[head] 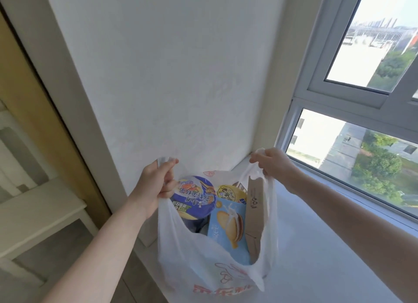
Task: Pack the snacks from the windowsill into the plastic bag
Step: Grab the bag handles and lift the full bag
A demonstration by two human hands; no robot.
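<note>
Head view of the packing task at a late stage. The plastic bag [203,271] hangs open over the windowsill [316,246], spread by its two handles: the left hand [156,182] is closed in a fist around the left handle, and the right hand [274,163] pinches the right handle between gathered fingers, both hands raised and held apart so that the mouth of the bag faces the camera. Inside the bag lie a blue instant-noodle bowl [194,198] against the left wall, a yellow-lidded cup [231,193] behind it, a pale blue biscuit packet [228,228] at the centre, and a flat brown cardboard box [254,214] standing on edge against the right wall. The items touch one another and fill most of the opening; what lies beneath them cannot be seen. The visible stretch of windowsill to the right of the bag, running along the window frame [334,185], carries no snack. Judged from this, loading appears complete or nearly so; the part of the sill hidden behind the bag cannot be checked. What seems left is to confirm nothing remains, then draw the handles together and lift the bag away.
</note>
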